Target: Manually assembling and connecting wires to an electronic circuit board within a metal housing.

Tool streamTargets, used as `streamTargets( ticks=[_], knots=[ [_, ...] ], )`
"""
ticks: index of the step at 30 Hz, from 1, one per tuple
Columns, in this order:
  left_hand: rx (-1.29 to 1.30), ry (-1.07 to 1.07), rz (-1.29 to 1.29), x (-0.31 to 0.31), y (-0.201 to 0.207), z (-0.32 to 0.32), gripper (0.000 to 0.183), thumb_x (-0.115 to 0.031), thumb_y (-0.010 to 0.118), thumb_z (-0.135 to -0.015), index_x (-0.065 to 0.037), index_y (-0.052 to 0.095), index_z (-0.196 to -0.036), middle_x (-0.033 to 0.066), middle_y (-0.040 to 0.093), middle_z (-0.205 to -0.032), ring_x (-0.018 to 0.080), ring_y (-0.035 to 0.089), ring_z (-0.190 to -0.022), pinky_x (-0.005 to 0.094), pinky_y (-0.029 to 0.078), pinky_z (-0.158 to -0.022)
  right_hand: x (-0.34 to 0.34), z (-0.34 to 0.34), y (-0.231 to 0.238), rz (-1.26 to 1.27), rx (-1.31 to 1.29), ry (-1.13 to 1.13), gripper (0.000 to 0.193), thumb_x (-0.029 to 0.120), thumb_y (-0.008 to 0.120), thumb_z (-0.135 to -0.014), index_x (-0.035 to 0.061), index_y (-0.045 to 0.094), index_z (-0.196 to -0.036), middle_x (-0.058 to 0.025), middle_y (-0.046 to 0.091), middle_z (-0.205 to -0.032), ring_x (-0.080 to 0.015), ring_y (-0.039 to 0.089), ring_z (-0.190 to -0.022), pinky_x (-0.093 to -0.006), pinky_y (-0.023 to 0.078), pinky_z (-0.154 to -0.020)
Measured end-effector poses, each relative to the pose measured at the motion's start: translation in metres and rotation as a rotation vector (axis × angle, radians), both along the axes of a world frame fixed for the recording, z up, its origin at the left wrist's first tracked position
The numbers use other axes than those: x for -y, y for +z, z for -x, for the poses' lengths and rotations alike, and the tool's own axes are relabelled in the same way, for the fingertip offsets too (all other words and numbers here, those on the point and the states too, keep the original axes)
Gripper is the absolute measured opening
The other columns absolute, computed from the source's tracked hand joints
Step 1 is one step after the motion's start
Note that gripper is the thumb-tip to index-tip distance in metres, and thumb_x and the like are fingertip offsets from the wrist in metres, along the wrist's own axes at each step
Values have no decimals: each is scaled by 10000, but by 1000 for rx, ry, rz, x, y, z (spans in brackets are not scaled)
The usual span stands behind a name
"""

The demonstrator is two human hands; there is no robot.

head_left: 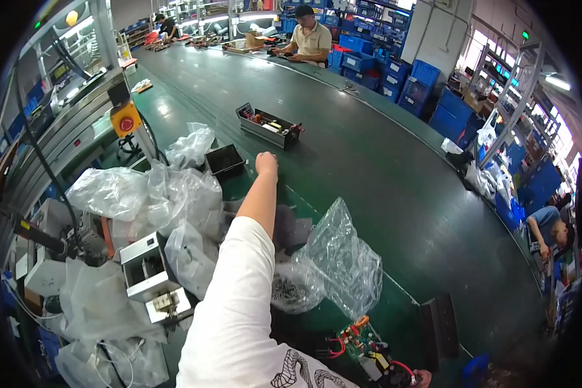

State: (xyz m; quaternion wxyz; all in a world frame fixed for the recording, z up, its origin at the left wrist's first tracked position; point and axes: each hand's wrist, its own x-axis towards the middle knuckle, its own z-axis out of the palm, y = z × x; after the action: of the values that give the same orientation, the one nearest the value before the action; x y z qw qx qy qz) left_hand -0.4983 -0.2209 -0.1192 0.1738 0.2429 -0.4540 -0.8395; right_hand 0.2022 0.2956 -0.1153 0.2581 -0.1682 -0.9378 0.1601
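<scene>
My left hand (266, 165) reaches far out over the green work surface, its fingers curled closed. What they hold, if anything, is hidden. Just left of it lies a black open box (224, 161). Beyond my hand stands a long dark metal housing (269, 129) with electronic parts inside. Only part of my right hand (422, 378) shows, at the lower edge, gripping the end of a green circuit board (362, 349) with red wires and an orange coil.
Clear plastic bags (343, 258) lie by my arm, more (181, 194) pile up at left. An open metal case (147, 265) sits among them. A dark metal panel (440, 330) is at right. An emergency-stop button (127, 123) stands at left. A person (312, 39) works across the belt.
</scene>
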Motion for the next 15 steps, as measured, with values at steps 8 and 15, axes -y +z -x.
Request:
streamTargets(
  ticks=[8,15],
  knots=[
    [-25,79,346,30,-29,104,279,-122,573,-874,-46,575,-1143,89,599,-862,211,567,-675,347,482,-567,-12,-5,-25,1271,-353,-190,173,230,646,-965,85,558,-996,-62,570,-937,-215,590,-874,-371,519,-785],
    [4,193,157,57,-30,81,459,-207,545,-800,-107,490,-1244,109,534,-1067,249,545,-928,438,485,-752,-12,2,-9,1319,-223,-39,200,232,637,-969,89,498,-980,-23,467,-825,-177,481,-736,-315,438,-670]
  ],
)
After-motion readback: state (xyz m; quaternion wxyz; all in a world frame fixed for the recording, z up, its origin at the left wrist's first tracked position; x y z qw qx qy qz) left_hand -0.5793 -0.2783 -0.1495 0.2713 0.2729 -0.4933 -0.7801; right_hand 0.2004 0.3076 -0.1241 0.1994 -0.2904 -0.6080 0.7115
